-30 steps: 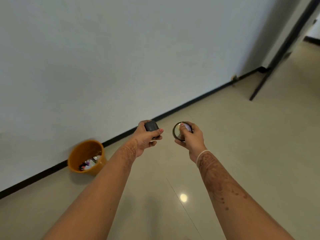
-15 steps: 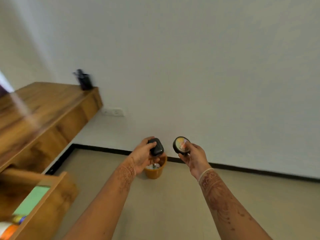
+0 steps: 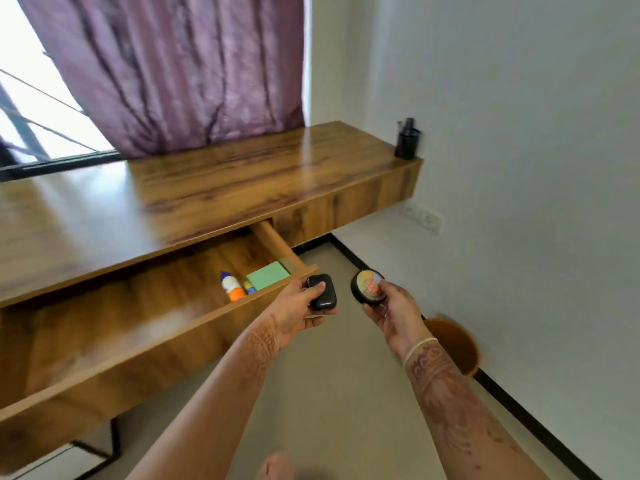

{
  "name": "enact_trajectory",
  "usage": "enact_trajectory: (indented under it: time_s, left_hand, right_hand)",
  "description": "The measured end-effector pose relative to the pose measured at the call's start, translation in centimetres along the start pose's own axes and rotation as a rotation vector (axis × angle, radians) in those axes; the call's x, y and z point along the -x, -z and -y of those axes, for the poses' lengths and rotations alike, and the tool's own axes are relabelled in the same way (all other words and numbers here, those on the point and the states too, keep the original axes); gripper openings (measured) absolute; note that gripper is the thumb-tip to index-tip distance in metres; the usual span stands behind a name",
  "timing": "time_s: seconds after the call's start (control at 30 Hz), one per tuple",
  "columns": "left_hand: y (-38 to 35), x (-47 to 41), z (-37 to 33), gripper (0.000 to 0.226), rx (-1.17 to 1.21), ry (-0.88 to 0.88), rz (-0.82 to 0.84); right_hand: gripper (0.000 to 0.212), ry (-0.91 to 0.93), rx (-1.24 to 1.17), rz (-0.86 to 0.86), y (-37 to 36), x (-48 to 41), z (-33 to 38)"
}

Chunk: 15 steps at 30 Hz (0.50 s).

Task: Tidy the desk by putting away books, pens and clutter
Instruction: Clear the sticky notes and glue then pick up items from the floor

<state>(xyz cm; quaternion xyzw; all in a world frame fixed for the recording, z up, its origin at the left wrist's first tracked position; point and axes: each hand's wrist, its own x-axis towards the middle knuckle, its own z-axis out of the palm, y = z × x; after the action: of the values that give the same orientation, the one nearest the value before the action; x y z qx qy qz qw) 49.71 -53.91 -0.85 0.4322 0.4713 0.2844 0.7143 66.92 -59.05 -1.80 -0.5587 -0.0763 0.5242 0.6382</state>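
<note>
My left hand [image 3: 294, 311] grips a small black rounded case [image 3: 321, 292] just past the right front corner of an open wooden drawer [image 3: 145, 344]. My right hand [image 3: 394, 311] holds a round black tin with a colourful lid [image 3: 369, 286], a little to the right of the case, over the floor. Inside the drawer lie a white glue bottle with an orange cap [image 3: 231, 287] and a green notepad [image 3: 267, 275]. The wooden desk top [image 3: 194, 188] stretches above the drawer, with a black pen holder [image 3: 408, 142] at its far right corner.
An orange waste bin [image 3: 457, 344] stands on the floor by the white wall, partly behind my right forearm. A purple curtain [image 3: 173, 71] hangs behind the desk beside a bright window. A wall socket [image 3: 424, 218] sits under the desk's right end.
My view has swung left from the wall and bin to the desk and open drawer. Both hands still hold the same items and now sit near the drawer's right corner.
</note>
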Motion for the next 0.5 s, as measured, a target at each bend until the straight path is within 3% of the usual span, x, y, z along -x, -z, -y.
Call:
enact_trajectory:
  time_s: [0.23, 0.4, 0.5]
  left_hand:
    - [7.3, -2.6, -1.6, 0.038, 0.215, -0.01, -0.205]
    - [11.9, -6.5, -3.3, 0.031, 0.227, -0.003, -0.33]
    - [14.1, -9.0, -3.9, 0.034, 0.132, -0.01, -0.414]
  right_hand:
    - [0.027, -0.049, 0.194, 0.209, -8.8, -5.0, -1.8]
    - [0.029, -0.006, 0.439, 0.295, -14.9, -9.8, -2.8]
    - [0.023, 0.116, 0.632, 0.303, -18.0, -12.9, -3.1]
